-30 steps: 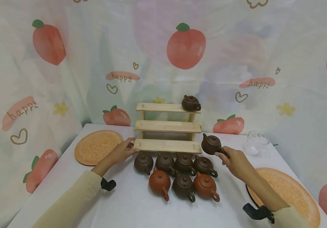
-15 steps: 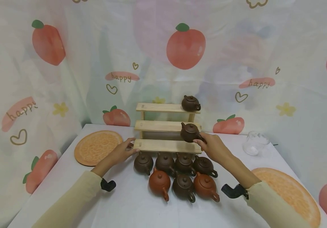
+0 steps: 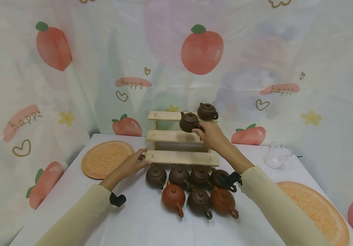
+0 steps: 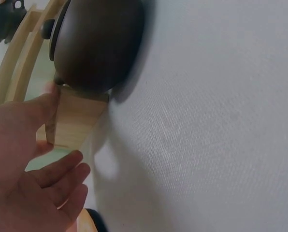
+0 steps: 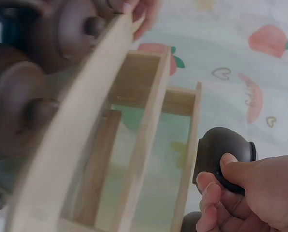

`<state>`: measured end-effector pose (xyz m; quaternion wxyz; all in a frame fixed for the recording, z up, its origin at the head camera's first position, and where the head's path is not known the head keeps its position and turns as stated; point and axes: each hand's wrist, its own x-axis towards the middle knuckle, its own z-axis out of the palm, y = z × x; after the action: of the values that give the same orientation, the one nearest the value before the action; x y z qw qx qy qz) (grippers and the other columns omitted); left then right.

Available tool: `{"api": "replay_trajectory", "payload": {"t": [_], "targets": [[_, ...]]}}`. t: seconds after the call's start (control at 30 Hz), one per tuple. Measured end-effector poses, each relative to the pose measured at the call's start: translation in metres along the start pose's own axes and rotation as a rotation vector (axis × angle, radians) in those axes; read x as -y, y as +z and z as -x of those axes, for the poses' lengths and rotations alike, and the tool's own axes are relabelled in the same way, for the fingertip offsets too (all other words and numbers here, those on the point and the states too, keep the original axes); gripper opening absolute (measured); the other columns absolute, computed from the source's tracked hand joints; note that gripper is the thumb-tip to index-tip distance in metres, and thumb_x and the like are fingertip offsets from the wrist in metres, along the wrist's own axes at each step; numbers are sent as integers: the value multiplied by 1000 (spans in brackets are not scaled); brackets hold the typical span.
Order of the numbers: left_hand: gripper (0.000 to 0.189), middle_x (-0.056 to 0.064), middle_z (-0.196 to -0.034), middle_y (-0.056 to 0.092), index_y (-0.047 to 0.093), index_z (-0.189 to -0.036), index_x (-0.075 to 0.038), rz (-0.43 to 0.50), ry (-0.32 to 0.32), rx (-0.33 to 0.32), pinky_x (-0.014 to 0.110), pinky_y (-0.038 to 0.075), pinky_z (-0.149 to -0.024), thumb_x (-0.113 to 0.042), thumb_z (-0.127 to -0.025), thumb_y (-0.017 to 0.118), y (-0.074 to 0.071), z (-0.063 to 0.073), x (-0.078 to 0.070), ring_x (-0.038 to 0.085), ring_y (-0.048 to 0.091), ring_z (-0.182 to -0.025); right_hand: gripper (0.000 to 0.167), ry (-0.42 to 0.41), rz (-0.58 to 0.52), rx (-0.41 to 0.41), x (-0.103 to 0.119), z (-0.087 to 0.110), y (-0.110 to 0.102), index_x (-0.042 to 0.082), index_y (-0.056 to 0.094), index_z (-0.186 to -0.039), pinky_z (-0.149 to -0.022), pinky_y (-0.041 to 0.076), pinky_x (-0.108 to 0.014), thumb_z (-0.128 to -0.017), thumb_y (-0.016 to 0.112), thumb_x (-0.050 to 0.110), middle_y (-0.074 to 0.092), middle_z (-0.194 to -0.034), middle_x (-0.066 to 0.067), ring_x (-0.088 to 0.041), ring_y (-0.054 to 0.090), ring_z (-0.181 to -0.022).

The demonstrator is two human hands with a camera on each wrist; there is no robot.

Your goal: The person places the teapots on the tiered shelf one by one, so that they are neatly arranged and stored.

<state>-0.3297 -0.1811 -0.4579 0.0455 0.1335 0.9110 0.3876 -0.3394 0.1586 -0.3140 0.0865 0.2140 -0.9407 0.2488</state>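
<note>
My right hand (image 3: 211, 135) pinches a dark brown teapot (image 3: 189, 122) by its handle. The pot hangs in front of the top board of a three-tier wooden shelf (image 3: 181, 158), just left of another dark teapot (image 3: 207, 111) standing on that board's right end. In the right wrist view, thumb and fingers close on the held teapot (image 5: 226, 145). At the shelf's lower left, my left hand (image 3: 131, 164) grips the end of the bottom board, thumb on one side and index finger on the other in the left wrist view; its other fingers are loosely bent.
Several dark teapots stand close before the shelf, with a red-brown teapot (image 3: 173, 197) and another red-brown teapot (image 3: 223, 201) in the front row. Round orange mats (image 3: 107, 160) lie left and right. A clear glass vessel (image 3: 276, 155) stands at the back right.
My right hand has carried the teapot leftward and up, from right of the shelf to its top tier. The left hand stays at the shelf's end.
</note>
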Motion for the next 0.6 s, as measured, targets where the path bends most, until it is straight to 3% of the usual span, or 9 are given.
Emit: {"api": "replay_trajectory", "payload": {"t": [0.33, 0.43, 0.6], "targets": [[72, 30, -141, 61, 38, -159, -1, -2, 14, 1, 58, 49, -109, -37, -105, 68, 0, -3, 1, 45, 59, -134, 30, 61, 28, -18, 7, -38, -1, 1, 63, -93, -63, 46, -36, -112, 56, 23, 66, -80, -15, -26, 62, -66], [72, 29, -141, 61, 39, -159, -2, -5, 18, -1, 58, 49, -108, -39, -105, 68, -1, -3, 3, 45, 59, -134, 31, 103, 27, -13, 10, -47, 1, -2, 65, -99, -68, 49, -39, -112, 55, 24, 68, -87, -19, -30, 66, -73], [73, 28, -141, 61, 39, -159, -2, -5, 20, -3, 58, 49, -108, -40, -104, 69, -2, -3, 4, 45, 58, -135, 37, 162, 19, 14, 12, -60, 3, -6, 66, -123, -84, 57, -47, -113, 53, 27, 75, -96, -21, -35, 72, -87]]}}
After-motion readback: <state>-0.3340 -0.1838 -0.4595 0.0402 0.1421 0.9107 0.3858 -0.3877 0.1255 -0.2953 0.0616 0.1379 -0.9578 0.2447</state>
